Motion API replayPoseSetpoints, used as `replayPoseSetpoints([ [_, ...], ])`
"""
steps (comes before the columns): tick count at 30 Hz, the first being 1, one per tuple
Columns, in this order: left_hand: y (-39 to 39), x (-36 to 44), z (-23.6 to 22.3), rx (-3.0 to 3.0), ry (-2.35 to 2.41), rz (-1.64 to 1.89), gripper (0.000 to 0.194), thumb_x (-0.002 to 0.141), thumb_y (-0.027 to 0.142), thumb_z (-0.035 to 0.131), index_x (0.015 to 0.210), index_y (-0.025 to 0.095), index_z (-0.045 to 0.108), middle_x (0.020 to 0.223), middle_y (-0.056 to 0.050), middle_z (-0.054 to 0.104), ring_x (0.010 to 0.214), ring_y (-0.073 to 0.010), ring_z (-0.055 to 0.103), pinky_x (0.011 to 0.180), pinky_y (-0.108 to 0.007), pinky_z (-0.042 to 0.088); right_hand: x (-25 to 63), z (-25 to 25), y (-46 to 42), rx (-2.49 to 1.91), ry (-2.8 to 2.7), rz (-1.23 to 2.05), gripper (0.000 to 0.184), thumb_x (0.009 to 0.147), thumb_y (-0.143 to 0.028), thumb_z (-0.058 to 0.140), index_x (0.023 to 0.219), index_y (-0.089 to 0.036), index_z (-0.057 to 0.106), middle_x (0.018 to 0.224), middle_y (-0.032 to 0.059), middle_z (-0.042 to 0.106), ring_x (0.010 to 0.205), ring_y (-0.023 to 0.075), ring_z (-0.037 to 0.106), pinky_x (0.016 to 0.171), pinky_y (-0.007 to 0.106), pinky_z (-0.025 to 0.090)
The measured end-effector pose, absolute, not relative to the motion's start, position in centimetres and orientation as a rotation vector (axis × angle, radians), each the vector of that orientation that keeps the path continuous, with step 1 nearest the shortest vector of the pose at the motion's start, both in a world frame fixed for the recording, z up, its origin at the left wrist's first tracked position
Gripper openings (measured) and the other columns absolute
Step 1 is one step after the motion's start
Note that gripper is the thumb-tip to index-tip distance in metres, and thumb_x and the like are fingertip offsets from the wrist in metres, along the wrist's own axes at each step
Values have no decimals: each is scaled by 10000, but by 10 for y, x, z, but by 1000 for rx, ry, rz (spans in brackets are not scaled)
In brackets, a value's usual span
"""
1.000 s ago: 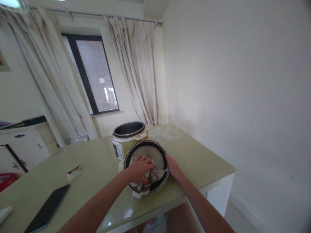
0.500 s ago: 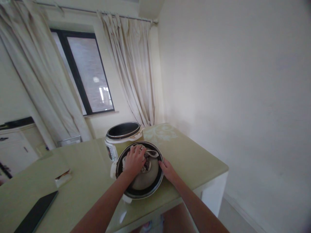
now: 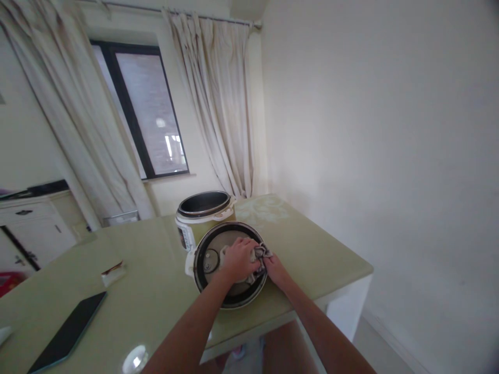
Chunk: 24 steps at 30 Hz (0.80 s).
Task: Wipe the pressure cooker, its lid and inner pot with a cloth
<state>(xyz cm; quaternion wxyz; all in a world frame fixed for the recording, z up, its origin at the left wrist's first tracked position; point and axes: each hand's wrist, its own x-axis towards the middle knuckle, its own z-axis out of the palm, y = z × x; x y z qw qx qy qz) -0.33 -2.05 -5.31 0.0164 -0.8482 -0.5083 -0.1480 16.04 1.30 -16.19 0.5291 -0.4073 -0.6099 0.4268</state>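
L hand [image 3: 239, 259] fingers gripping bunched cloth [image 3: 262, 253] on lid's [image 3: 221, 240] underside; R hand [image 3: 276, 270] fingers closed on its rim, nr front edge of surface [image 3: 312, 254]; cooker pot [image 3: 205, 226] behind.

Both bare forearms reach forward from the bottom edge and converge. The left hand [image 3: 239, 259] lies palm down, back upward, fingers together and bent, pointing away and rightward. The right hand [image 3: 276, 270] sits just beside it, lower, angled inward; its fingertips are mostly hidden.
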Motion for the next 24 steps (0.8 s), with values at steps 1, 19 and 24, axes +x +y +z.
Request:
replayPoseSetpoints([
  [1, -22, -5, -54, -2668, -1559, -437, 457, 835, 392, 707, 1274, 275, 671, 1288, -80, 690, 1251, -320, 553, 942, -420, 514, 161, -161, 13, -970, -1441, 1030, 423, 871, -599, 565, 965, -231, 752, 1049, 83, 778, 1068, 315, 675, 1081, 504, 482],
  [19, -32, -65, -57, -2908, -1190, -132, 452, 724, 343, 808, 1166, 308, 723, 1220, -30, 698, 1283, -313, 556, 1126, -433, 429, 159, -148, 2, -864, -1446, 995, 437, 900, -509, 626, 1220, -226, 719, 1243, 86, 753, 1211, 301, 643, 1167, 491, 410],
  [24, -27, -75, -56, -2676, -1351, -258, 496, 796, 248, 747, 1278, 340, 672, 1363, -28, 634, 1344, -312, 480, 1150, -461, 413, 159, -149, 4, -836, -1452, 987, 395, 909, -466, 625, 1218, -242, 730, 1265, 77, 751, 1239, 300, 639, 1187, 496, 394],
])
